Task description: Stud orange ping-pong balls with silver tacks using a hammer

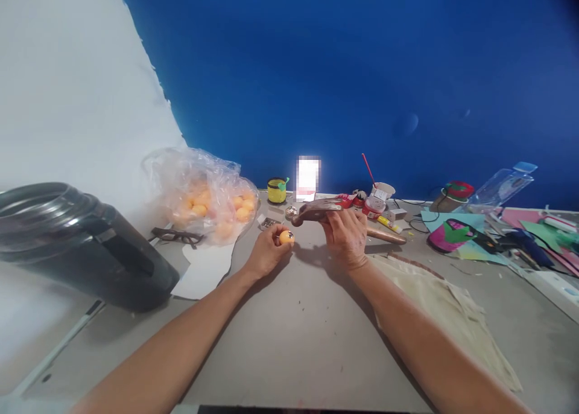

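Note:
An orange ping-pong ball (286, 238) with a small dark mark on its upper side is pinched between the fingers of my left hand (266, 251), low over the grey table (312, 341). My right hand (346, 236) is wrapped round a claw hammer (312, 210) with a worn metal head and a wooden handle. The hammer lies almost level. Its striking face hangs just above and to the right of the ball, apart from it. Just behind my left hand is a small open box (269, 222) of tiny metal pieces.
Left stand a large dark flask (90, 251), glasses (177, 236) and a clear plastic bag (194, 191) of orange balls. A yellow cup (277, 191) is near the blue wall. At right lie a beige cloth (434, 305), a pink-and-green pouch (450, 236), coloured paper and a clear bottle (502, 187).

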`<state>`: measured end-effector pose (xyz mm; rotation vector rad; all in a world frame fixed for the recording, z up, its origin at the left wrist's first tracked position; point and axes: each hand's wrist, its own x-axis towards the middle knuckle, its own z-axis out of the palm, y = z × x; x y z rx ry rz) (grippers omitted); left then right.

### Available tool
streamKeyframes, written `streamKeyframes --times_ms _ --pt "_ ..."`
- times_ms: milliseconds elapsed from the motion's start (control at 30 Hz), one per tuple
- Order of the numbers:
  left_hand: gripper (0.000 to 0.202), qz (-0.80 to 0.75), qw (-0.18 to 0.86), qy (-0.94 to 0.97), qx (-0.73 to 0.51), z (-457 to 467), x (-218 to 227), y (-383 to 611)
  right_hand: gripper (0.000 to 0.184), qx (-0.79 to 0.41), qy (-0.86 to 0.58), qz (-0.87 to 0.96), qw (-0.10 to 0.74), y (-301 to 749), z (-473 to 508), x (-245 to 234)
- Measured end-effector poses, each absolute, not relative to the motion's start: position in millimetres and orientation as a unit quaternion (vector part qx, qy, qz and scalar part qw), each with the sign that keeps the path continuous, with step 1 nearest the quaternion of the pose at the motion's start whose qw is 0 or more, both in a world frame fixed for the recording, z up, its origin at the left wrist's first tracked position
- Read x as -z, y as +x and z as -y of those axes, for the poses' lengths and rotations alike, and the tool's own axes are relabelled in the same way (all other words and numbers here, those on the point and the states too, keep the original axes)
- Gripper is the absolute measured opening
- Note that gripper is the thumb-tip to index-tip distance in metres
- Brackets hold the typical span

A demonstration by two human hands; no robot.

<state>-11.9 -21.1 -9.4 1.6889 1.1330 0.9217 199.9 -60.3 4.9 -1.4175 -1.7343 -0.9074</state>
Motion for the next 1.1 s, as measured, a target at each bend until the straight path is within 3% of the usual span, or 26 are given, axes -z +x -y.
streamKeyframes --times_ms 533,967,1100 --pt "0.032 -0.430 0.499 0.633 -0.405 23 4 -11 0.021 0.285 -0.568 0.701 0.323 194 64 -6" --pt "0.029 -0.438 0.490 0.644 -0.392 26 -1 -11 0.021 0.301 -0.573 0.684 0.337 190 68 -7" --pt "0.028 -0.441 0.488 0.644 -0.390 25 1 -11 0.019 0.281 -0.574 0.705 0.306 190 64 -2"
